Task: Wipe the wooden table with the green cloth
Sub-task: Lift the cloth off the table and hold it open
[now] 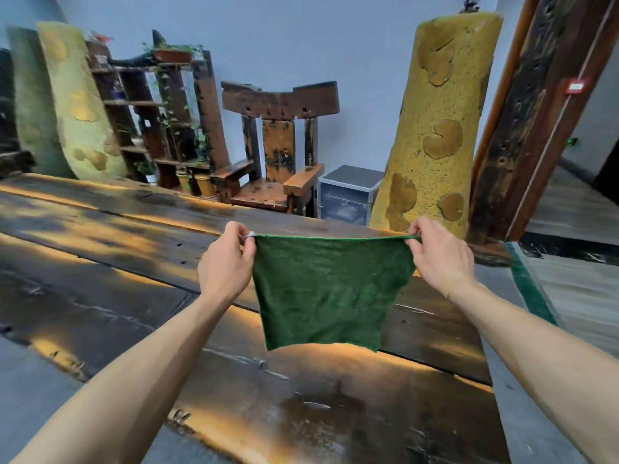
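The green cloth [330, 291] hangs in front of the counter [134, 262], hiding the boards behind it. The pinching fingertips of the left hand [226, 261] and right hand [437, 259] are partly covered by the cloth's top corners. Both forearms run out of the bottom edge. The counter is cut off at left and bottom. The shelf [157, 122] is blurred (pot contents unreadable). The red label [575, 86] is too small to read.
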`<action>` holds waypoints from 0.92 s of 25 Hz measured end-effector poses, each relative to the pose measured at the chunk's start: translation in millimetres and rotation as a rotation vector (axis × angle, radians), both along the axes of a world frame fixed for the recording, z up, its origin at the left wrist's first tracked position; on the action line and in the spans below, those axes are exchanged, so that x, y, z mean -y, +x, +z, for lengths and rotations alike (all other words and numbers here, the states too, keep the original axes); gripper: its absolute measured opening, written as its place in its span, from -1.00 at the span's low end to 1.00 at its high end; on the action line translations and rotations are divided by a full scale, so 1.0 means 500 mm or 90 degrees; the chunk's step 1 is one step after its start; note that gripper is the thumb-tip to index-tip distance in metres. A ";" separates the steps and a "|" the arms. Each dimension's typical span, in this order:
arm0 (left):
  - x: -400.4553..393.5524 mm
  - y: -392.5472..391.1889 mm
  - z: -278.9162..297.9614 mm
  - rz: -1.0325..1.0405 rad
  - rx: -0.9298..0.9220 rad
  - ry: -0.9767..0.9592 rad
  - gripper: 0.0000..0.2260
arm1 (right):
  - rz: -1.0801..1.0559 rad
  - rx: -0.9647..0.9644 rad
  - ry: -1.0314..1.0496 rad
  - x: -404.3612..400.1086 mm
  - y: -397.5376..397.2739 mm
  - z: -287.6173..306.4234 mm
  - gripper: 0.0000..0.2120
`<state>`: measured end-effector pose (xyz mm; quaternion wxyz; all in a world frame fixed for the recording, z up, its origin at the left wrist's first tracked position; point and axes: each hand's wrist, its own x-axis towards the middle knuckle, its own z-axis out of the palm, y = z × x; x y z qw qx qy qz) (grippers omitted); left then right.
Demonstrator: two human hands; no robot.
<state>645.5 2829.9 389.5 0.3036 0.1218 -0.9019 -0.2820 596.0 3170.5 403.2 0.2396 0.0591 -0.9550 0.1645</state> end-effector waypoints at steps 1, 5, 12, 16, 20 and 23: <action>0.019 0.010 0.008 0.027 -0.005 -0.003 -0.88 | 0.026 -0.005 -0.001 0.022 -0.015 0.006 -0.93; 0.094 0.060 0.032 0.124 -0.012 -0.027 -0.89 | 0.122 -0.021 -0.017 0.125 -0.058 0.024 -0.93; 0.210 0.202 0.053 0.288 -0.012 -0.053 -0.90 | 0.286 -0.026 -0.051 0.320 -0.075 0.019 -0.94; 0.266 0.292 0.055 0.363 0.001 -0.068 -0.89 | 0.370 -0.005 -0.062 0.426 -0.058 0.012 -0.95; 0.310 0.364 0.057 0.426 0.025 -0.088 -0.92 | 0.419 0.014 -0.050 0.518 -0.030 0.011 -0.97; 0.350 0.412 0.050 0.464 0.046 -0.086 -0.93 | 0.465 0.021 -0.052 0.587 -0.009 0.015 -0.99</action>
